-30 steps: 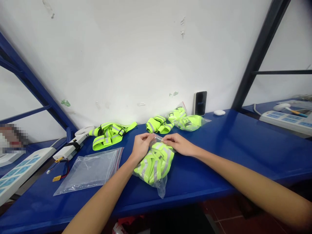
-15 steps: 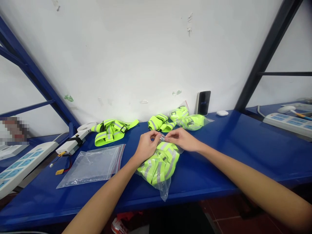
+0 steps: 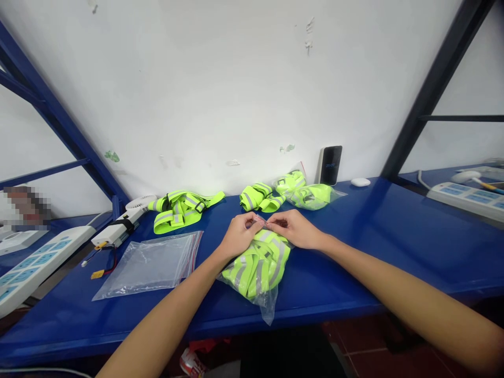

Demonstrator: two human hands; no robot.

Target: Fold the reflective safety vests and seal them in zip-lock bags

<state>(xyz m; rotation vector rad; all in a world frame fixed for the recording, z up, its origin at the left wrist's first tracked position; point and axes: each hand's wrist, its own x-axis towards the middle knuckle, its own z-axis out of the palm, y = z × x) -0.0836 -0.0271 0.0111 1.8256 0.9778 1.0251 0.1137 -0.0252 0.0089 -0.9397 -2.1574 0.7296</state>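
Observation:
Between my hands lies a clear zip bag (image 3: 266,307) with a neon-yellow reflective strap (image 3: 260,268) bunched up inside, near the table's front edge. My left hand (image 3: 242,233) pinches the bag's top edge between thumb and fingers. Close beside it, my right hand (image 3: 293,228) pinches the same edge, fingertips almost meeting those of the left. The bag's mouth is bunched at the fingertips, so whether it is sealed cannot be seen. Flat clear zip bags (image 3: 149,265) with red edge lines lie to the left of my left forearm.
Loose reflective straps (image 3: 183,210) and a rolled one (image 3: 260,197) lie along the wall on the blue table (image 3: 378,252). Bagged straps (image 3: 311,195) sit behind my right hand. A phone (image 3: 331,165), a white case (image 3: 360,182), a white fan (image 3: 139,202) and power strips (image 3: 43,262) are around.
Both hands keep their pinch on the bag's top edge, with small shifts of the fingers. A reddish strip of that edge now shows between them. The view has shifted slightly.

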